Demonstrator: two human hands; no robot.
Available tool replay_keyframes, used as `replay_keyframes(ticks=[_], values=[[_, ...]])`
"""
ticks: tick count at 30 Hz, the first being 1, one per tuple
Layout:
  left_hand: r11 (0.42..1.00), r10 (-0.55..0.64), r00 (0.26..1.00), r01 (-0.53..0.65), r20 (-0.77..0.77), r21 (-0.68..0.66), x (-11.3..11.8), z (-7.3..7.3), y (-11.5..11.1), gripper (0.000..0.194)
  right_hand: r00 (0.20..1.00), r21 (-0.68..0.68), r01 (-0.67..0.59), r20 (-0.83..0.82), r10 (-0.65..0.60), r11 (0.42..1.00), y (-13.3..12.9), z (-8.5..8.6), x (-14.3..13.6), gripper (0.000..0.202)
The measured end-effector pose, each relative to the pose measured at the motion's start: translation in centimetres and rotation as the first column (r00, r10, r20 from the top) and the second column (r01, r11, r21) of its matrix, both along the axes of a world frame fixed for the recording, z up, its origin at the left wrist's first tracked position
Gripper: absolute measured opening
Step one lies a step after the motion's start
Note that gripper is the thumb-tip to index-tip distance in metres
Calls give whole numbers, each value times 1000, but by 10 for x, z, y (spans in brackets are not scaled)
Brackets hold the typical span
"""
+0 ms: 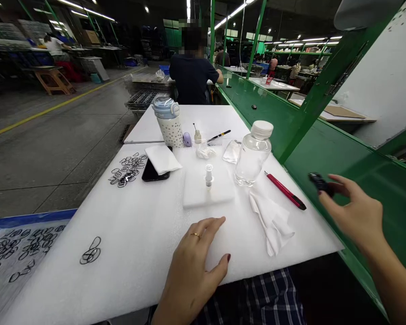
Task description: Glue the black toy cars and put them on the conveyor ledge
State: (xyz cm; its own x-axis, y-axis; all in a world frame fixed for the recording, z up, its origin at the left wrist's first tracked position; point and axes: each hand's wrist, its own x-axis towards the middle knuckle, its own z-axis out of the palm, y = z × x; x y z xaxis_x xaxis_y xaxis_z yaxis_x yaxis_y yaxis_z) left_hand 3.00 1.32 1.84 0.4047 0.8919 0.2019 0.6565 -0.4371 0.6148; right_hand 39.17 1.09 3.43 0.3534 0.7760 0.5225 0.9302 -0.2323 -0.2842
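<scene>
R hand (pixel 353 212) pinched small black part (pixel 320 182) w/ fingertip grip over green conveyor (pixel 375 180). L hand (pixel 196 266) flat, fingers spread, on white foam counter (pixel 128 225). Best: keep pinch firm, carry part level.

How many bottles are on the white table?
2. A clear plastic bottle with a white cap stands right of the white foam block. A pale blue-lidded dotted drinking bottle stands farther back, behind the folded white cloth. None seem hidden.
</scene>
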Motion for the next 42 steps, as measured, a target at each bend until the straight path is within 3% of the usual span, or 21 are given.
replay_keyframes(ticks=[1,2,3,4,5,6,7,10,11,12,14,16,19,26,28,32,34,37,39,42], values=[[1000,8,1000,-8,3,10,0,-1,0,65,989,19,-151,-2,151,988,-3,5,-31,48],[1000,14,1000,-15,7,25,-1,-2,0,71,926,-23,-378,-29,377,926,-5,9,-62,42],[999,17,1000,-18,12,40,-2,-2,-1,74,756,-56,-652,-128,642,756,-6,13,-90,39],[999,14,1000,-15,19,52,-4,-3,-2,75,568,-138,-823,-225,792,551,-5,17,-116,42],[998,7,999,-9,32,61,-5,-4,-4,73,439,-186,-898,-301,847,399,-2,20,-137,44],[997,-1,999,-3,52,75,-6,-6,-7,69,384,-188,-923,-374,844,337,4,24,-153,41],[996,-4,997,-3,74,91,-7,-7,-11,64,377,-149,-926,-433,819,347,11,26,-165,34],[984,81,991,-97,110,150,-8,-13,-27,51,508,27,-801,-497,703,598,42,33,-182,20],[977,116,988,-132,103,168,-7,-13,-31,50,547,57,-752,-501,670,657,54,34,-185,24],[973,138,987,-151,85,172,-6,-13,-34,53,563,53,-734,-508,651,677,65,35,-189,28],[986,107,994,-110,27,127,-4,-9,-34,66,546,-4,-762,-541,640,647,83,35,-195,23],[1000,8,1000,-7,-23,7,-5,0,-29,71,502,-71,-813,-590,633,579,94,34,-200,18],[981,-65,998,64,3,-183,-7,13,-16,62,388,-51,-868,-690,611,494,101,30,-199,38],[966,104,991,-80,87,-247,8,17,-4,56,130,142,-900,-815,565,412,96,23,-186,39],[949,169,982,-139,86,-282,13,18,-3,51,37,248,-868,-832,553,431,89,27,-183,38],[912,256,959,-197,122,-361,18,22,-1,40,-148,472,-750,-802,578,463,55,39,-187,16],[906,268,951,-195,155,-375,18,23,0,35,-297,584,-666,-778,553,464,35,44,-192,22],[907,270,942,-180,197,-380,18,23,1,29,-492,668,-562,-744,453,487,16,46,-198,65],[905,275,938,-177,212,-388,18,23,2,27,-563,686,-500,-721,404,529,12,46,-201,73],[898,284,932,-177,224,-402,18,22,2,28,-584,693,-426,-702,408,582,14,45,-203,66]])
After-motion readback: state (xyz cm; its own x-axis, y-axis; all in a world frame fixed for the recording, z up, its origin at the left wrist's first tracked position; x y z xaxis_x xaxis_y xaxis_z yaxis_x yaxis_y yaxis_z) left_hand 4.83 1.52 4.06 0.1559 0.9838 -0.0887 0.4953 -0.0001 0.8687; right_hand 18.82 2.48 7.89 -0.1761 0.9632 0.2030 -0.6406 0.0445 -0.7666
